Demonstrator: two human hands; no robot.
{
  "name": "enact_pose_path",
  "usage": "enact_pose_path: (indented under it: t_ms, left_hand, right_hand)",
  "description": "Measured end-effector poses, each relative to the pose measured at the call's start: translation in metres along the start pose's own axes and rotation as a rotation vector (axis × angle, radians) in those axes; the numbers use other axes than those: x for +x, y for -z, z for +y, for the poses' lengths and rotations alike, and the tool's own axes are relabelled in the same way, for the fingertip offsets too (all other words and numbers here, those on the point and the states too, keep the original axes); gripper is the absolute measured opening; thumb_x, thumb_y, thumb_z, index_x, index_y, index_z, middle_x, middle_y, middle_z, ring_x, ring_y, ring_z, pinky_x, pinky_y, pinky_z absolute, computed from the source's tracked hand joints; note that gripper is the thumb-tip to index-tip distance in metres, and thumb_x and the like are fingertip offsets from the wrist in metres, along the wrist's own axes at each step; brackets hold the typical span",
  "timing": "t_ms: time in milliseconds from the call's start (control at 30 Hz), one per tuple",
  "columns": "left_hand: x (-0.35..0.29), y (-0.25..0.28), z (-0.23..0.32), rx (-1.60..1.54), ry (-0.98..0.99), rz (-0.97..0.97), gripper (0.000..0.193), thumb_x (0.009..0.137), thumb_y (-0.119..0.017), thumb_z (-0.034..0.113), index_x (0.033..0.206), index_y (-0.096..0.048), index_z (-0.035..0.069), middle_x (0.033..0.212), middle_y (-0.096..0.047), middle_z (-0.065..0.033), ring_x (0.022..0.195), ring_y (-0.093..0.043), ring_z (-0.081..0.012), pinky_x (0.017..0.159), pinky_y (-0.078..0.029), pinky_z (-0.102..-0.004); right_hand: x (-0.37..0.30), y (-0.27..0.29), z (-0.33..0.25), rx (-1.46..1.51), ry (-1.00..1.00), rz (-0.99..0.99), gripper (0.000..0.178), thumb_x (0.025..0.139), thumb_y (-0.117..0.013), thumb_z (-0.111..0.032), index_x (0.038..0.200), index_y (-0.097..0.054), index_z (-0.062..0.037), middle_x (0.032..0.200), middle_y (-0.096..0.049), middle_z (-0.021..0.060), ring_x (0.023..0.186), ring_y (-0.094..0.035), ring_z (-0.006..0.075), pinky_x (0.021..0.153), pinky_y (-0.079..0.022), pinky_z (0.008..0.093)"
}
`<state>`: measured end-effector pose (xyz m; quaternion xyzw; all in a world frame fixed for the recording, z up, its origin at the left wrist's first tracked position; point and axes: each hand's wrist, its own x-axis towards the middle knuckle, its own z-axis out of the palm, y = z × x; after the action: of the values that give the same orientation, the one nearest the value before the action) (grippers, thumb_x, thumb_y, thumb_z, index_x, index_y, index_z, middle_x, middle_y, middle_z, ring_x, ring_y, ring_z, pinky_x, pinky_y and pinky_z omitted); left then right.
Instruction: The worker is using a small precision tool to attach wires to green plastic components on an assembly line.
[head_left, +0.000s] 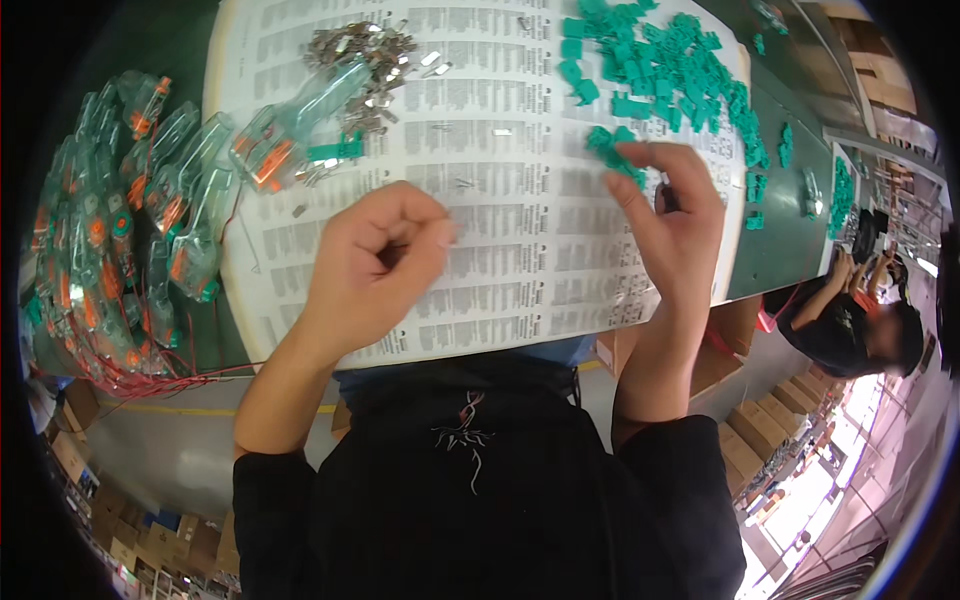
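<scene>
My left hand is closed over the printed sheet, thumb and forefinger pressed together; whatever may be between them is too small to make out. At the near edge of the green plastic pieces, my right hand has its thumb and forefinger apart. A small cluster of green pieces lies right at those fingertips. Beyond my left hand is a clear greenish plastic housing with an orange part in it. Small metal clips are heaped beside that housing, and a few thin metal bits lie loose on the sheet.
Many clear housings with orange parts and red wires crowd the table's left side. A larger heap of green pieces spreads over the far right of the paper sheet. Another person sits farther right, near cardboard boxes.
</scene>
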<state>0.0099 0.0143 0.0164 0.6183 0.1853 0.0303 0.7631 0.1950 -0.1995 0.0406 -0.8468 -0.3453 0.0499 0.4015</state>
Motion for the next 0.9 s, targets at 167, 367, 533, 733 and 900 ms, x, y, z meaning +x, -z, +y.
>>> enact_pose_path:
  t_ms: [167, 367, 533, 733, 900]
  left_hand:
    - [0.001, -0.001, -0.004, 0.040, -0.067, 0.148, 0.008, 0.103, -0.064, 0.007, 0.096, -0.062, 0.003, 0.071, -0.054, 0.0100, 0.061, -0.037, 0.0031, 0.055, -0.027, -0.0183]
    - [0.008, 0.004, -0.007, 0.023, -0.117, 0.303, 0.011, 0.104, -0.062, 0.011, 0.097, -0.063, 0.003, 0.075, -0.055, 0.0093, 0.066, -0.039, 0.0029, 0.059, -0.029, -0.0179]
    - [0.012, 0.009, 0.002, -0.034, -0.140, 0.396, 0.013, 0.104, -0.063, 0.013, 0.097, -0.064, 0.002, 0.073, -0.055, 0.0097, 0.065, -0.039, 0.0030, 0.059, -0.029, -0.0177]
    - [0.014, 0.021, 0.005, -0.069, -0.144, 0.383, 0.013, 0.103, -0.063, 0.012, 0.096, -0.064, 0.001, 0.073, -0.056, 0.0093, 0.064, -0.040, 0.0021, 0.057, -0.030, -0.0186]
    - [0.004, 0.026, 0.010, 0.046, -0.088, 0.247, 0.011, 0.102, -0.064, 0.012, 0.098, -0.065, 0.002, 0.071, -0.059, 0.0066, 0.062, -0.046, -0.0001, 0.055, -0.034, -0.0204]
  right_hand:
    - [-0.011, -0.005, 0.019, -0.238, -0.050, -0.005, 0.026, 0.082, -0.082, -0.006, 0.107, -0.075, -0.0015, 0.096, -0.070, 0.0077, 0.079, -0.067, 0.0190, 0.067, -0.053, 0.0335]
    - [-0.012, -0.006, 0.020, -0.189, -0.042, 0.153, 0.023, 0.089, -0.077, -0.004, 0.112, -0.074, -0.0012, 0.094, -0.073, 0.0059, 0.074, -0.064, 0.0125, 0.064, -0.050, 0.0281]
    - [-0.024, -0.022, -0.008, 0.223, -0.294, 0.167, 0.019, 0.095, -0.072, -0.004, 0.114, -0.073, -0.0012, 0.094, -0.074, 0.0051, 0.071, -0.058, 0.0073, 0.063, -0.046, 0.0239]
    - [-0.021, -0.058, -0.045, 0.390, -0.205, -0.410, 0.022, 0.095, -0.070, -0.001, 0.117, -0.074, 0.0000, 0.093, -0.073, 0.0038, 0.077, -0.061, 0.0083, 0.068, -0.048, 0.0244]
    - [0.002, -0.063, -0.039, 0.171, 0.003, -0.261, 0.022, 0.090, -0.074, -0.001, 0.112, -0.075, -0.0027, 0.090, -0.070, 0.0079, 0.077, -0.064, 0.0154, 0.069, -0.050, 0.0269]
